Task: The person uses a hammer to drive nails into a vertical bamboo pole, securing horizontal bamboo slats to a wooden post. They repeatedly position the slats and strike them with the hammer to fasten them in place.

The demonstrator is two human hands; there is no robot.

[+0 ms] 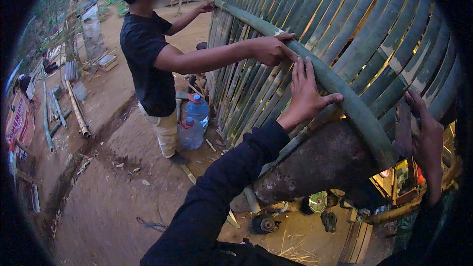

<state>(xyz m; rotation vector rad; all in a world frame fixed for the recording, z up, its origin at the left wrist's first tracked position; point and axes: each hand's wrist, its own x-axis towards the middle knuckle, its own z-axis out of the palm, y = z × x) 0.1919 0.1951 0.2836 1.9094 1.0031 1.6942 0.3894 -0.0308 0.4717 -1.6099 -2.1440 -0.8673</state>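
The green bamboo pole [333,80] lies slantwise across the slat wall [382,19], bending through the fisheye view. Judging by its thickness and length, it is likely stiff and moderately heavy, with a smooth, rounded skin that could slip or roll under flat fingers; a full wrap near each end would probably hold it best. The left hand [306,97] rests at the pole's edge against the slat wall, fingers and thumb spread wide, closed around nothing. The right hand [426,135] is at the slat wall's right side, fingers bent beside a dark wooden piece [403,129]; whether it grips that piece, I cannot tell. Left of the slat wall, a co-worker [148,56] has one hand [270,49] on the pole and the other near its far end. Large water bottles [192,133] stand just beside the slat wall's foot.
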